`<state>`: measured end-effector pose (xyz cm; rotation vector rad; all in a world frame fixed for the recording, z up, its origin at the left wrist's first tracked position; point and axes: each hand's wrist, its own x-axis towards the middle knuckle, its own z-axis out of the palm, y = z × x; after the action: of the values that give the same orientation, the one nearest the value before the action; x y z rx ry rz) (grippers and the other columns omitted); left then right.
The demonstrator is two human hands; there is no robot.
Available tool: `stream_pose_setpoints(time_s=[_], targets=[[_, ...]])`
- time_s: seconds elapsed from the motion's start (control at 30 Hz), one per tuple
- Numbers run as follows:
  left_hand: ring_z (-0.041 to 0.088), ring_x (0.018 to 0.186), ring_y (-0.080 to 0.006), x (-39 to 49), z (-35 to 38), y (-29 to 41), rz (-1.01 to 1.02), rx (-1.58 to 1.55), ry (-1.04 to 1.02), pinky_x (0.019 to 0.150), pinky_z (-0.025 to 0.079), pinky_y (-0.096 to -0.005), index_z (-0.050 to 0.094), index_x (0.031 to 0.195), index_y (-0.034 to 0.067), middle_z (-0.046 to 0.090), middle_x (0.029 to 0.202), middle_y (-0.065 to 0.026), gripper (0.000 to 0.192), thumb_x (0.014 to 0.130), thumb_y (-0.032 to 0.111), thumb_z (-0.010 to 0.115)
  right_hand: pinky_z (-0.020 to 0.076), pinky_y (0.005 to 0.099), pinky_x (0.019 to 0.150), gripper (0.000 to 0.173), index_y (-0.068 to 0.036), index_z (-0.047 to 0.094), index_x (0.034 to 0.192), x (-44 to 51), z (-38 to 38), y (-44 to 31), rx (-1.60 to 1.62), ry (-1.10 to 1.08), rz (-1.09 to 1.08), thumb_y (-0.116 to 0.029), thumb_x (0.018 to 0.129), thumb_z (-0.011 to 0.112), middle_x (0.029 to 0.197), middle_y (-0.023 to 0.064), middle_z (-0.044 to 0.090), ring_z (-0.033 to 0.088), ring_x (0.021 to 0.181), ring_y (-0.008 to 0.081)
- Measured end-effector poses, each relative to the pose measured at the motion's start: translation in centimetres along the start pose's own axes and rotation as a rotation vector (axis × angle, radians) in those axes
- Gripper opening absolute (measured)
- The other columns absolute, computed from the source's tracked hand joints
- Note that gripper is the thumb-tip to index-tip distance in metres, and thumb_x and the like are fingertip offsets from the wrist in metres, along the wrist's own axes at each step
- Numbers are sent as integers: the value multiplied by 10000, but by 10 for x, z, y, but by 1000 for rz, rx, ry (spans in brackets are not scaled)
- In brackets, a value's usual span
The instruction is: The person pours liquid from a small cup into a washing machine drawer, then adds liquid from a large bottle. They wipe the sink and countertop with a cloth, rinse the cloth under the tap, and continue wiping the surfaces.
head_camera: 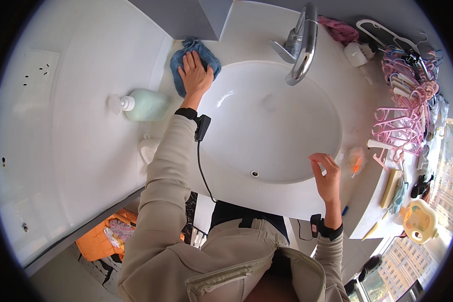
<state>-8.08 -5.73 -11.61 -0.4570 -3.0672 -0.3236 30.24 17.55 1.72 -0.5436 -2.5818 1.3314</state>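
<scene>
My left hand lies with spread fingers on a crumpled blue cloth, pressed to the countertop at the back left corner beside the sink. The white oval sink lies between my hands, with a chrome faucet arching over its back rim. Above the sink's front right rim is my right hand, its fingers bent and thumb near the fingertips, holding nothing that shows. A pale green pump bottle is left of the sink, near my left forearm.
Pink plastic hangers pile up along the right side. Nearer the sink is a small orange item in clear wrap. A yellow jug stands by the window. A white cup-like object is partly behind my left sleeve. Cables hang from both wrist straps.
</scene>
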Motion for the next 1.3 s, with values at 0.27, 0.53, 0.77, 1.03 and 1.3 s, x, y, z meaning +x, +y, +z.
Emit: stream_pose_setpoints(time_s=[0.27, 0.53, 0.77, 1.03, 1.3], targets=[[206, 1478, -235, 39, 26, 98, 423, -251, -98, 1184, 146, -472, 240, 1539, 104, 252, 1595, -85, 620, 992, 382, 330, 499, 356, 751, 87, 0, 643, 916, 24, 9, 0, -74, -44, -17, 35, 839, 622, 915, 105, 679, 620, 854, 292], [223, 1471, -261, 172, 32, 151, 180, -451, -67, 1181, 156, -495, 232, 1522, 57, 275, 1578, -116, 620, 1003, 390, 296, 499, 339, 781, 110, 18, 650, 927, -5, -9, -1, -106, 2, 196, 55, 833, 607, 918, 111, 683, 629, 867, 275], [246, 1461, -258, 214, 50, 164, 326, -272, -23, 1178, 157, -504, 320, 1497, 105, 315, 1565, -86, 569, 988, 361, 319, 501, 350, 755, 116, -5, 666, 916, -21, 2, 11, -87, 69, 353, 51, 821, 629, 919, 98, 689, 628, 837, 279], [264, 1458, -191, 218, 51, 193, 734, -428, -279, 1186, 127, -463, 357, 1496, 189, 357, 1553, -27, 581, 1018, 473, 191, 495, 334, 742, 95, 11, 646, 910, 6, 11, 5, -156, 70, 288, 58, 833, 617, 898, 104, 673, 619, 819, 267], [613, 1104, -305, 180, 37, 199, 726, -865, -594, 995, 414, -354, 659, 1123, 4, 670, 1185, -167, 505, 1012, 343, 302, 491, 341, 749, 94, 13, 647, 921, 18, 13, -21, -224, 97, 280, 51, 841, 615, 905, 110, 675, 613, 829, 276]])
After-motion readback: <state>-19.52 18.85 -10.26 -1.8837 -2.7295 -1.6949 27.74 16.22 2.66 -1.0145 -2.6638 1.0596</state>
